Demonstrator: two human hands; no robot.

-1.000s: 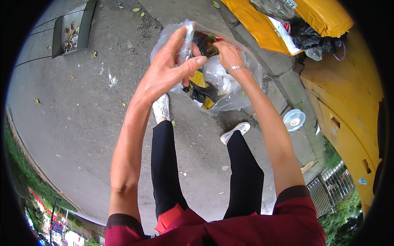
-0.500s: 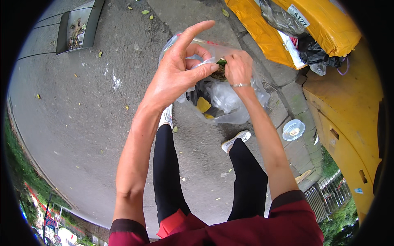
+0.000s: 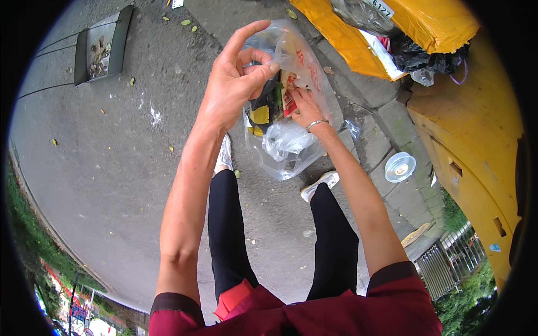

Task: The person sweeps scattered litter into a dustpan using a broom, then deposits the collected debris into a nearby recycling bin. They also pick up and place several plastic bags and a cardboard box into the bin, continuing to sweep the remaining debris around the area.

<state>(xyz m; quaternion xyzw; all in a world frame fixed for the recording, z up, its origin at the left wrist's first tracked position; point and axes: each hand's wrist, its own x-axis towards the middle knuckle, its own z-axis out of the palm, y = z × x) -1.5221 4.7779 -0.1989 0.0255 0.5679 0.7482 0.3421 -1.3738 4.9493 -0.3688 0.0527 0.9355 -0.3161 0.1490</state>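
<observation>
My left hand (image 3: 231, 84) pinches the rim of a clear plastic bag (image 3: 307, 64) with red print, its index finger raised. My right hand (image 3: 307, 109) reaches into the bag, fingers stretched and apart against a red and cream wrapper (image 3: 290, 103). Beside the wrapper lie dark plastic and a yellow piece (image 3: 259, 115). A crumpled clear plastic bag (image 3: 283, 140) fills the near part. The bag rests on the ground ahead of my feet; its far contents are partly hidden behind my left hand and the plastic.
To the left lies a dustpan (image 3: 101, 53) holding litter. At the upper right sits a torn yellow sack (image 3: 431, 25) with black and clear bags, above a large yellow bin (image 3: 465, 140). A clear round plastic lid or tub (image 3: 400, 167) lies on the paving at right.
My right hand has gone from a closed grip near the bag's rim to inside it, fingers stretched. The bag's opening has shifted, exposing the red wrapper. My left hand keeps its pinch.
</observation>
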